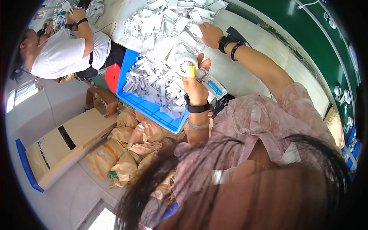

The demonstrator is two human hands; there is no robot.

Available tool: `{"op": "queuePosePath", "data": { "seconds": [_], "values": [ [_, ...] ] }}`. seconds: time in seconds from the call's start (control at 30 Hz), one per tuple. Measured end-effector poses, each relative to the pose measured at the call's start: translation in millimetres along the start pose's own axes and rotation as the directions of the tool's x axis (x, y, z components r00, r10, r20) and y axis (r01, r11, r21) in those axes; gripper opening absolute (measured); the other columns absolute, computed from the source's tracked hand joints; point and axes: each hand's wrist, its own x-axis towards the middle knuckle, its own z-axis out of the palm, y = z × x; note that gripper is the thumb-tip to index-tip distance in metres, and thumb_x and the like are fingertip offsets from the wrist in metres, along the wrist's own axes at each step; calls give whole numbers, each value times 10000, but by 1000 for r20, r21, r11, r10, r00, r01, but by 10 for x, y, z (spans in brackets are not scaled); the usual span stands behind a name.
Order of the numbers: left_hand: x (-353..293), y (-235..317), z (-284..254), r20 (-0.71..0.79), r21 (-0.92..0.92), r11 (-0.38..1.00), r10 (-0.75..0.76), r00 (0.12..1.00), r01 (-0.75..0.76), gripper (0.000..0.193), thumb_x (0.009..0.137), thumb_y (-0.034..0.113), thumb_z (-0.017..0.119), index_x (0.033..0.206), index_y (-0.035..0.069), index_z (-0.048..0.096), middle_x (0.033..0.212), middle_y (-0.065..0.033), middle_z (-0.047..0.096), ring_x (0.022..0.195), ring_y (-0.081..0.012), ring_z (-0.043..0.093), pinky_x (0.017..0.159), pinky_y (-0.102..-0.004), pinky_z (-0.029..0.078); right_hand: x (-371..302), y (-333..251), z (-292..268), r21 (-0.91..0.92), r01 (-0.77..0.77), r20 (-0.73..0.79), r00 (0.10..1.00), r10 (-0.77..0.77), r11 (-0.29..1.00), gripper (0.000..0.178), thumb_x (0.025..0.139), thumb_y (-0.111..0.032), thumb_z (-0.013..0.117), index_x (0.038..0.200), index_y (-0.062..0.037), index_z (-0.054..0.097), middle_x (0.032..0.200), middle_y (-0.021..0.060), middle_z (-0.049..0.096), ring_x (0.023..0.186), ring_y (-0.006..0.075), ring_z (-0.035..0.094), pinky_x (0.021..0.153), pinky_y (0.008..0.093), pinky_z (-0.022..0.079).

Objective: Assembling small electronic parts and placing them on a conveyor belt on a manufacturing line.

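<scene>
My left hand (196, 92) is wrapped around a small white handheld fan (184, 61) with a round slotted grille. A yellow piece (191, 70) sits at the fan's edge by my thumb. Below the head, the fan's handle shows a blue cylinder (214, 87) inside it. My right hand (211, 35) is at the near edge of a heap of white plastic parts (168, 21), its fingers curled down on a white plastic part (195, 30). How firmly they grip it is hard to see.
A blue crate (153, 114) full of white plastic pieces stands left of the fan. The pale worktable (245, 61) borders a green surface (285, 23). At left are a red stool (112, 78), a co-worker in a white shirt (65, 55), brown bags (143, 136) and a large carton (73, 134).
</scene>
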Motion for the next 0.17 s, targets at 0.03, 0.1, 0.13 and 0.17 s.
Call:
{"op": "queuePosePath", "data": {
  "seconds": [0.03, 0.1, 0.13, 0.17],
  "values": [
    [9, -16, -9, 1, -8, 1000, 3, 1000, -3, 542, 867, 360, 660, 1243, 18, 472, 1206, -209, 565, 943, -268, 659, 898, -404, 518, -15, 16, -4, -1, -4, 0, 1000, 4, 1000, 513, 753, -170, 665, 1209, -64, 456, 1081, 129, 532, 976, 317, 568, 762, 418, 498],
    [21, -41, -8, 4, -18, 1000, 10, 1000, -10, 551, 865, 366, 662, 1244, 15, 470, 1212, -211, 561, 946, -272, 658, 898, -403, 518, -42, 77, 0, -52, 19, -9, 1000, -19, 998, 547, 734, -144, 660, 1230, -65, 441, 1114, 134, 522, 963, 319, 573, 774, 417, 498],
    [27, -49, -5, -8, -6, 1000, 14, 1000, -14, 575, 855, 383, 670, 1250, 17, 468, 1225, -219, 551, 953, -279, 656, 899, -401, 518, -54, 93, 6, -75, 29, -19, 999, -30, 997, 509, 728, -165, 690, 1174, -61, 467, 1105, 132, 533, 954, 321, 590, 758, 415, 512],
    [40, -58, -8, -19, 7, 1000, 14, 1000, -14, 599, 846, 400, 678, 1255, 18, 466, 1237, -227, 542, 959, -287, 653, 899, -399, 517, -82, 88, 2, -99, 34, -27, 999, -37, 994, 474, 722, -187, 719, 1119, -56, 494, 1096, 130, 544, 946, 322, 607, 743, 412, 526]
  ]
}}
